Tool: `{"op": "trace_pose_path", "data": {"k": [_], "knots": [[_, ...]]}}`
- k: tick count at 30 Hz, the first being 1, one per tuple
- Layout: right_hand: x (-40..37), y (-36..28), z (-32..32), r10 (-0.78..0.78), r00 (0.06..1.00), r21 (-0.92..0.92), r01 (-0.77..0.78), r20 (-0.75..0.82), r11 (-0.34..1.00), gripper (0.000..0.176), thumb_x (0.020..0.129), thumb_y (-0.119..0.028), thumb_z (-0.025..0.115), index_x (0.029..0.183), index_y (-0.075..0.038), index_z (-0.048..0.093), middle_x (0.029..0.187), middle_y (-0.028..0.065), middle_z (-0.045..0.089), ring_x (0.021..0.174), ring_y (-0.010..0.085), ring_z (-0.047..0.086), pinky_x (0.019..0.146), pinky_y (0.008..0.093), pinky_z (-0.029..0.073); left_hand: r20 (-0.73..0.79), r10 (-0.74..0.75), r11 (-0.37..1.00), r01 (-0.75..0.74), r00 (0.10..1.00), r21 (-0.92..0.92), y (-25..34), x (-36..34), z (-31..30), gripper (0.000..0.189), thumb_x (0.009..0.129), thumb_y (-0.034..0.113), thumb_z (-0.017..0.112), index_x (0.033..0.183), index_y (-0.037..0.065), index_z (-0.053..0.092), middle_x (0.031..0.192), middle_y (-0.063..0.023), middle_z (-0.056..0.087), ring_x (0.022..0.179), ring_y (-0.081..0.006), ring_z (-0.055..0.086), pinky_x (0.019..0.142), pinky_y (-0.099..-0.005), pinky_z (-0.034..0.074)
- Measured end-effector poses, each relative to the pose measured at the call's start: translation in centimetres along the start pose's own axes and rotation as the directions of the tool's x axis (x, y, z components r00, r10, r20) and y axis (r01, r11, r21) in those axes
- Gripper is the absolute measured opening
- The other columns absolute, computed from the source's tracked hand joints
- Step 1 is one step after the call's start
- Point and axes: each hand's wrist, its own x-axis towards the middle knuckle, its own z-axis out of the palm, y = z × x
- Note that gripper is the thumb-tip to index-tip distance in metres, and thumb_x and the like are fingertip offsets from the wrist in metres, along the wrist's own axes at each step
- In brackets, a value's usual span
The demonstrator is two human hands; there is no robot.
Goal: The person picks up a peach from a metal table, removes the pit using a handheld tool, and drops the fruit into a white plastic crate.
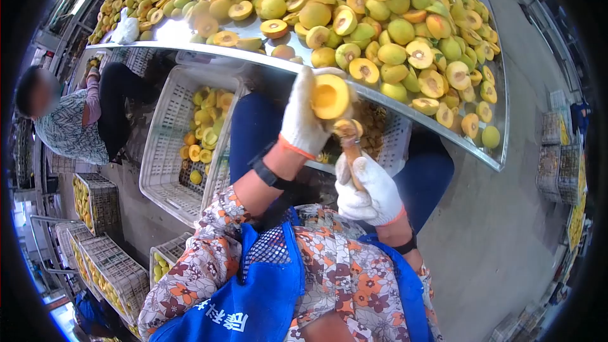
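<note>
My left hand (303, 114), in a white glove, grips a yellow peach half (330, 97) with its cut face toward me and a round hollow in its middle. In my right hand (370, 191), also gloved, is a wooden-handled pitting tool (352, 163). At the tool's upper end sits a brown and yellow piece (346, 130), which looks like a peach stone with flesh on it. That end is just below and right of the peach half. Both hands are over my lap, in front of the metal table edge.
A metal table (405, 111) heaped with halved peaches (392, 31) lies ahead. Left of my legs stands a white crate (158, 145) with peach halves; another crate (396, 142) is between my knees. Filled crates (104, 266) and a seated person (69, 120) are at left.
</note>
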Motion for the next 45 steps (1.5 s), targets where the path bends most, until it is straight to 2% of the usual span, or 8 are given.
{"op": "trace_pose_path", "data": {"k": [5, 7, 9, 12, 21, 23, 31, 45], "knots": [[-0.4, 0.2, -2.3, -0.209, 0.817, -0.378, -0.012, -0.538, 0.926, 0.016, 0.107, -0.025, 0.052, 0.098, -0.011, 0.051, 0.062, -0.0020, 0.042, 0.041, 0.0059, 0.032, 0.038, 0.0224, 0.024, -0.047, 0.378, 0.763, -0.283, 0.925, 0.581, 9.4, -0.1, -7.5, 0.052, 0.107, 0.050, 0.040, 0.120, 0.005, 0.062, 0.093, -0.0158, 0.070, 0.066, -0.0202, 0.063, 0.053, -0.0308, 0.048], [-1.4, 0.1, -4.1, -0.080, 0.881, -0.356, -0.104, -0.465, 0.929, 0.017, 0.106, -0.029, 0.056, 0.106, -0.013, 0.048, 0.066, -0.0029, 0.045, 0.044, 0.0064, 0.036, 0.038, 0.0236, 0.027, 0.301, 0.627, -0.310, -0.124, 0.718, 0.942, 12.8, 0.1, -9.2, 0.026, 0.098, 0.031, 0.062, 0.111, 0.010, 0.072, 0.105, -0.0106, 0.072, 0.089, -0.0245, 0.069, 0.080, -0.0351, 0.056], [-1.0, 0.5, -4.8, -0.052, 0.867, -0.295, -0.112, -0.496, 0.949, 0.020, 0.105, -0.030, 0.058, 0.107, -0.014, 0.047, 0.065, -0.0027, 0.045, 0.044, 0.0070, 0.037, 0.038, 0.0239, 0.028, 0.589, 0.501, -0.838, 0.185, 0.634, 0.514, 13.8, 0.7, -9.8, 0.024, 0.091, 0.029, 0.067, 0.109, 0.014, 0.073, 0.110, -0.0115, 0.071, 0.096, -0.0317, 0.069, 0.087, -0.0418, 0.055], [0.6, 0.9, -4.5, -0.085, 0.859, -0.360, -0.120, -0.505, 0.925, 0.022, 0.104, -0.031, 0.059, 0.106, -0.013, 0.047, 0.066, -0.0019, 0.046, 0.046, 0.0074, 0.040, 0.039, 0.0243, 0.030, 0.400, 0.531, -0.467, -0.136, 0.747, 0.874, 11.2, 4.5, -6.5, 0.031, 0.088, 0.033, 0.070, 0.112, 0.013, 0.072, 0.110, -0.0119, 0.072, 0.108, -0.0341, 0.064, 0.094, -0.0432, 0.051], [0.0, 0.5, -2.6, -0.195, 0.802, -0.472, -0.120, -0.565, 0.873, 0.020, 0.104, -0.028, 0.059, 0.109, -0.010, 0.051, 0.066, -0.0014, 0.049, 0.048, 0.0079, 0.045, 0.041, 0.0250, 0.033, 0.328, 0.337, -0.506, -0.124, 0.882, 0.854, 7.3, 11.5, -1.9, 0.038, 0.087, 0.029, 0.074, 0.115, 0.008, 0.061, 0.105, -0.0155, 0.070, 0.100, -0.0296, 0.068, 0.090, -0.0384, 0.054], [-0.2, 0.4, -2.2, -0.242, 0.783, -0.506, -0.105, -0.572, 0.856, 0.020, 0.104, -0.027, 0.060, 0.109, -0.010, 0.052, 0.066, 0.0003, 0.051, 0.048, 0.0087, 0.047, 0.042, 0.0260, 0.036, 0.303, 0.427, -0.068, -0.304, 0.852, 0.950, 7.3, 7.6, -1.4, 0.042, 0.085, 0.027, 0.075, 0.119, 0.007, 0.060, 0.107, -0.0143, 0.069, 0.100, -0.0269, 0.068, 0.089, -0.0386, 0.054], [1.8, -0.9, 1.0, -0.624, 0.761, -0.949, -0.037, 0.177, -0.314, 0.019, 0.096, -0.014, 0.061, 0.113, -0.008, 0.063, 0.111, 0.0250, 0.055, 0.077, 0.0394, 0.068, 0.059, 0.0463, 0.055, 0.150, 0.148, 0.870, -0.201, 0.978, 0.451, 2.2, -0.8, -2.1, 0.028, 0.093, 0.017, 0.056, 0.114, 0.000, 0.059, 0.104, -0.0087, 0.065, 0.094, -0.0159, 0.063, 0.085, -0.0300, 0.052], [1.0, 0.6, 1.6, -0.524, 0.804, -0.835, -0.065, 0.281, -0.547, 0.023, 0.098, -0.018, 0.062, 0.115, -0.003, 0.058, 0.094, 0.0285, 0.061, 0.076, 0.0461, 0.067, 0.059, 0.0510, 0.054, 0.167, 0.007, 0.972, -0.046, 0.986, 0.229, 0.4, -2.3, -0.8, 0.068, 0.105, 0.063, 0.034, 0.095, 0.002, 0.063, 0.081, -0.0109, 0.066, 0.070, -0.0175, 0.061, 0.063, -0.0277, 0.050]]}}
